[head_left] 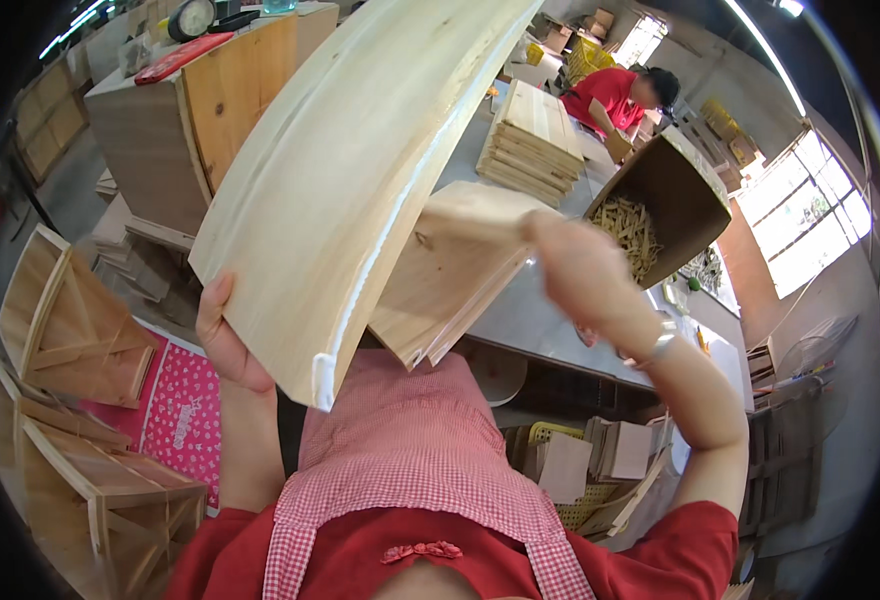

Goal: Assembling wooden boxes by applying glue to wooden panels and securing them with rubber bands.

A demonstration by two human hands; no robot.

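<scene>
Head view, and the left hand [236, 335] is pinching the edge of the big board [350, 170] near its lower end! The board lies up and to the right of that hand, its long axis climbing away, tilted rightward and running out at the top of the view. A white bead [384, 240] traces the long edge on the side toward the right hand [582, 265]. The left hand is clearly the nearer of the 2 to the board, and what a join would turn on, I'd judge, is that beaded edge facing across.

Between the hands sits the smaller piece [450, 270], pale wood with a knot, just beside the board's beaded edge; whether they touch, I cannot tell. The right hand is up at its far corner, fingers curled but blurred; whether they pinch it or merely brush past, I can't tell!

Beyond the right hand, a carton [688, 195] of wood strips [627, 237] stands on the table [545, 325], with a stack [532, 140] of boards farther off.

Writing now: pale lettering on the pink sheet [188, 400], below and left of the left hand, too small to read surely. No label shows on the board or the piece.
</scene>
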